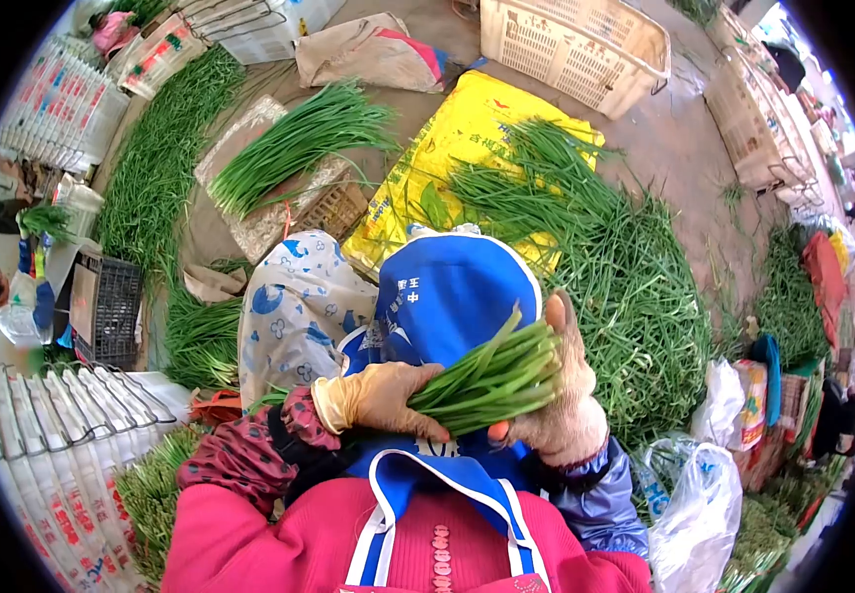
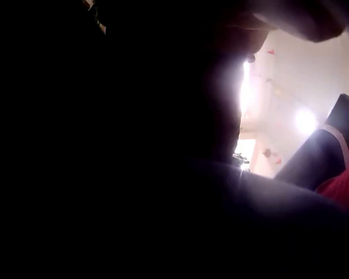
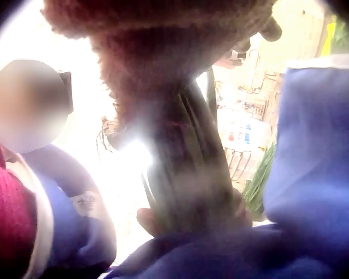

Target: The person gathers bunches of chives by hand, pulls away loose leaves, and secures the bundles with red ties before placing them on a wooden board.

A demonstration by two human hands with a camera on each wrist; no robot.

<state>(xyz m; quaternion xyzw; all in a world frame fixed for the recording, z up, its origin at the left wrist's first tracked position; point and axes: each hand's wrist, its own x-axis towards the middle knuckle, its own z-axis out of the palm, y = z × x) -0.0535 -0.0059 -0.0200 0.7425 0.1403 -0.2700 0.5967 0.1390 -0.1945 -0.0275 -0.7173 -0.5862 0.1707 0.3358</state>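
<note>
Two gloved hands work at one bundle of green stalks (image 1: 491,381), which we have low in front of our chest, above the blue apron (image 1: 457,296). Our left hand (image 1: 378,398) curls round its left part, pinching the stalks between thumb and fingers. Our right hand (image 1: 564,405), in a fuzzy glove, is spread against the right end, one finger upright above and the thumb below.

Just beyond, two knees stand between us and the floor ahead, one under blue cloth, one in patterned trousers (image 1: 294,287). Beside us on the right lie two plastic bags (image 1: 699,504), with one big heap of loose greens (image 1: 645,336) near them. It runs up onto one yellow sack (image 1: 467,114). Left of that sack, one sheaf (image 1: 299,148) rests across a pale slab (image 1: 222,158), beside one small brown basket (image 1: 333,212).

Farther left are one black crate (image 1: 106,309) and one long bank of greens (image 1: 165,148); the white crates (image 1: 62,465) stacked below them are too overlapped for us to count. Farthest ahead we see one tan sack (image 1: 348,54) and, right of it, one cream crate (image 1: 570,49). Our left wrist view is mostly dark.
</note>
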